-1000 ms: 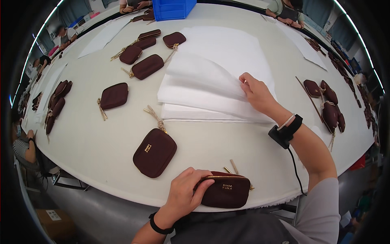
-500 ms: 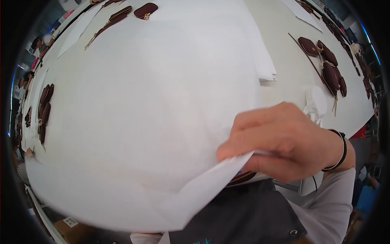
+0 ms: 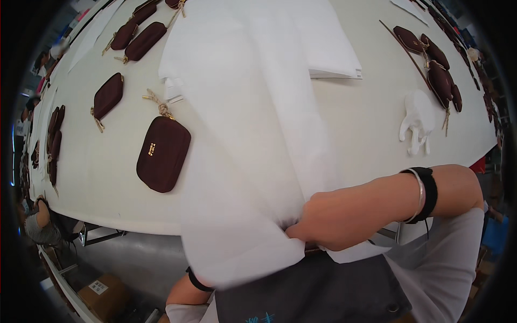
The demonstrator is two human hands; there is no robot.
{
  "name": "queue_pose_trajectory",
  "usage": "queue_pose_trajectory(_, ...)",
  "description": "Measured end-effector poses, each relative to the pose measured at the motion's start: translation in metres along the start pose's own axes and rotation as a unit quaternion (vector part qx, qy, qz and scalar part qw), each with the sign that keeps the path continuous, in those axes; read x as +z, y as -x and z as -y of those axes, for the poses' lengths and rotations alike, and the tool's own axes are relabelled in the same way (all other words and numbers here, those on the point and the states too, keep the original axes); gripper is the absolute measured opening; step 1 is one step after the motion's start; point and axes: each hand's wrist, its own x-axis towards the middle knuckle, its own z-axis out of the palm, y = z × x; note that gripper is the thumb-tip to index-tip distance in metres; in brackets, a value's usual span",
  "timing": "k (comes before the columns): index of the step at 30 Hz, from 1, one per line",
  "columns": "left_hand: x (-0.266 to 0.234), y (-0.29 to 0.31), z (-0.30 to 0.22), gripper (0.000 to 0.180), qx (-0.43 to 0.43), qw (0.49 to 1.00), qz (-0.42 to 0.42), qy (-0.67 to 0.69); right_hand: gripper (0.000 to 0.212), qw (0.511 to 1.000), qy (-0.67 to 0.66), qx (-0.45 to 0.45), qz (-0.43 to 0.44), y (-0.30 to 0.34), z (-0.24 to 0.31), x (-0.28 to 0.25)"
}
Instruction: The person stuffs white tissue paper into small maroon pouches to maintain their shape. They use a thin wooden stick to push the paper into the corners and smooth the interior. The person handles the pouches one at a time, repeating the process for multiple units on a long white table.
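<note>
My right hand (image 3: pixel 328 219) is closed on a thin white paper sheet (image 3: pixel 242 134), crumpled at the fingers just beyond the table's near edge. The sheet runs up the middle of the table and hangs over the near edge, in front of my dark apron. Beneath my right hand shows a short stretch of gold zipper (image 3: pixel 312 250); what it belongs to is mostly covered. The sheet hides my left hand; only its wrist with a black band (image 3: pixel 198 281) shows. Left of the sheet lies a maroon zip pouch (image 3: pixel 171 153) with a beige knotted cord pull.
More maroon pouches (image 3: pixel 109 96) lie at the left and far left. Another cluster of pouches (image 3: pixel 440 83) is at the right, beside a thin rod (image 3: pixel 404 54). A crumpled white item (image 3: pixel 417 121) lies nearer. Folded white paper (image 3: pixel 334 48) sits far. A cardboard box (image 3: pixel 105 296) stands on the floor.
The sheet was spread wide over the left and middle; now it is drawn into a narrower strip, uncovering pouches. My right hand moved slightly down and left. My left wrist now shows.
</note>
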Motion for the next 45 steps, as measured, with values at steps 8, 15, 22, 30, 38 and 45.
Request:
queue_pose_trajectory(8,-0.018,-0.046,-0.018,0.014,-0.05,0.998,-0.011,0.034,0.012,0.972,-0.029,-0.072,-0.221,-0.009,-0.021,0.025)
queue_pose_trajectory(15,-0.023,-0.059,-0.018,0.023,-0.085,0.994,-0.053,0.043,0.041,0.967,-0.244,-0.055,-0.036,0.026,-0.009,-0.016)
queue_pose_trajectory(22,-0.01,-0.051,-0.023,0.024,-0.143,0.983,-0.042,0.11,0.06,0.985,-0.169,-0.035,0.01,0.008,-0.017,0.008)
queue_pose_trajectory(30,-0.028,-0.057,-0.015,0.015,-0.278,0.926,-0.004,0.257,0.044,0.926,-0.269,-0.029,-0.262,0.007,-0.02,0.024)
queue_pose_trajectory(38,-0.034,-0.057,-0.012,0.017,-0.276,0.908,0.002,0.314,0.04,0.912,-0.357,-0.055,-0.195,0.013,-0.03,0.028)
queue_pose_trajectory(45,-0.031,-0.054,-0.005,0.02,-0.238,0.905,0.007,0.352,0.048,0.95,-0.246,-0.153,-0.113,0.003,-0.033,0.017)
